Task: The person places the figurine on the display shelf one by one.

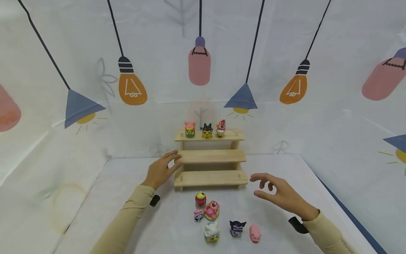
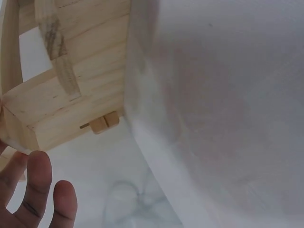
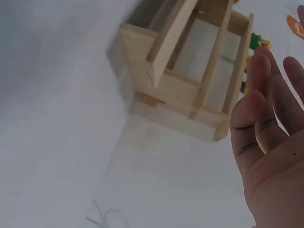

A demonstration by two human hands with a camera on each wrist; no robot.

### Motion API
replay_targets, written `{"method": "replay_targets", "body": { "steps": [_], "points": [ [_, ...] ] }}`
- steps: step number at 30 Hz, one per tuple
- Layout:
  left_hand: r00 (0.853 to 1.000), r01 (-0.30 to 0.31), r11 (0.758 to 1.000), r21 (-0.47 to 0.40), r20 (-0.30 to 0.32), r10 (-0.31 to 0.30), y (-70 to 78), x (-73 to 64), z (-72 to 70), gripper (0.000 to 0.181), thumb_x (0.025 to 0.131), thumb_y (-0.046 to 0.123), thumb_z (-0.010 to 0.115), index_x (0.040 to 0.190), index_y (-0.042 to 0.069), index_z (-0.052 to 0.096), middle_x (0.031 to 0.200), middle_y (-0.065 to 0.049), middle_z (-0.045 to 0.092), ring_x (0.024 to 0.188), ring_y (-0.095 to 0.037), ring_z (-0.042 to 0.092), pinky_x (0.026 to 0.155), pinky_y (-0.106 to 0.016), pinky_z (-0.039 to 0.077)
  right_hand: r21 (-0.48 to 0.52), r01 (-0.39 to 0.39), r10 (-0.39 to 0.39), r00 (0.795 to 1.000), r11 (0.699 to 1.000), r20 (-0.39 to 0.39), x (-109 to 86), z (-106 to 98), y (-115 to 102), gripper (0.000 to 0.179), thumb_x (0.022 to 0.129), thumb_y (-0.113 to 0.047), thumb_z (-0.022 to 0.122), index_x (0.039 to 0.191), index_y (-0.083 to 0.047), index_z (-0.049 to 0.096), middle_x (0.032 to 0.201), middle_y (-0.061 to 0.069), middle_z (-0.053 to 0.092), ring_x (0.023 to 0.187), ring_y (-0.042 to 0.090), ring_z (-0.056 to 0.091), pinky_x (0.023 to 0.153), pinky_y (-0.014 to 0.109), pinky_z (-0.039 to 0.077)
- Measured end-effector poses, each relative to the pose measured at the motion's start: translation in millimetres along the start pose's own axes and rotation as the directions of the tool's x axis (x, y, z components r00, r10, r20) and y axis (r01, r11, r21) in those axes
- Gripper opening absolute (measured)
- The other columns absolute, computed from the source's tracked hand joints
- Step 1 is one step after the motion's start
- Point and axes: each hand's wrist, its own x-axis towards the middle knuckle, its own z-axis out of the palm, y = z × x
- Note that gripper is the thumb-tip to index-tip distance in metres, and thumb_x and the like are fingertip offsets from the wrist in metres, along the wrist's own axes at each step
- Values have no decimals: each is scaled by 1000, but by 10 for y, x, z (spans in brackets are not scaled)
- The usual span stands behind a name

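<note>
A three-tier wooden shelf stands on the white table against the back wall. My left hand is at the left end of its middle tier, with the fingertips at the board's edge; in the left wrist view the fingers look fairly straight beside the wood. To the right of the bottom tier, my right hand hovers apart from the shelf, fingers loosely bent and holding nothing. Along the top tier are a pink-hooded figurine, a black-eared yellow figurine and a pink bear figurine with a red top.
In front of the shelf are a red-and-yellow figurine, a pink bear, a small pink-and-grey figurine, a white-topped figurine, a black-eared figurine and a pink pig. Lamp-printed sheeting surrounds the table.
</note>
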Motion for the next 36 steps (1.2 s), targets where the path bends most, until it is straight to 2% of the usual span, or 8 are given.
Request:
{"method": "replay_targets", "body": {
  "steps": [5,9,12,16,21,24,32,36],
  "points": [
    [1000,21,999,-27,19,-21,-48,-24,27,37,98,44,67,130,25,70,145,6,58,51,-2,43,41,-24,36,3,-42,41,996,999,79,-266,138,51,43,90,-24,80,129,-32,62,115,-15,68,85,8,60,68,27,47],
    [999,37,998,-54,23,-36,-74,-31,44,38,98,46,66,130,27,70,146,6,57,49,-2,43,41,-24,37,24,-78,74,989,997,127,-448,231,80,40,90,-26,80,126,-31,63,114,-9,69,84,7,59,66,27,47],
    [998,52,996,-66,32,-50,-78,-29,37,37,99,46,65,131,28,70,146,8,57,49,-3,43,41,-25,37,51,-104,96,984,993,149,-566,298,91,39,88,-26,82,124,-26,65,114,-4,70,82,8,60,65,28,47],
    [996,77,994,-82,52,-73,-72,-21,17,36,98,44,66,131,28,70,147,9,56,49,-5,44,40,-26,37,79,-153,135,970,985,200,-683,388,111,41,88,-32,81,123,-17,66,113,-3,70,82,9,61,65,27,46],
    [995,81,993,-87,65,-76,-61,-8,8,37,98,43,67,131,26,70,147,8,56,48,-5,43,39,-26,36,92,-221,190,946,971,262,-771,465,120,45,87,-39,81,123,-17,66,113,-7,69,83,7,60,66,25,46],
    [995,79,993,-89,66,-74,-51,-4,-1,37,98,43,67,131,25,70,147,6,57,48,-5,42,39,-26,35,101,-199,166,950,975,263,-799,499,128,42,87,-39,82,121,-20,66,110,-11,68,82,7,60,65,24,45],
    [993,97,992,-85,79,-90,-15,-10,-21,36,98,41,68,130,25,70,147,7,56,46,-5,42,39,-26,35,116,-48,19,970,992,241,-815,553,138,33,87,-33,82,116,-25,66,103,-14,66,79,6,59,63,21,45],
    [992,98,991,-86,85,-91,-10,-9,-10,37,98,42,67,131,24,70,148,6,55,45,-5,40,38,-26,33,102,-13,-11,973,995,232,-833,559,141,33,88,-32,81,117,-26,66,104,-14,66,80,4,58,65,21,46]
  ]
}}
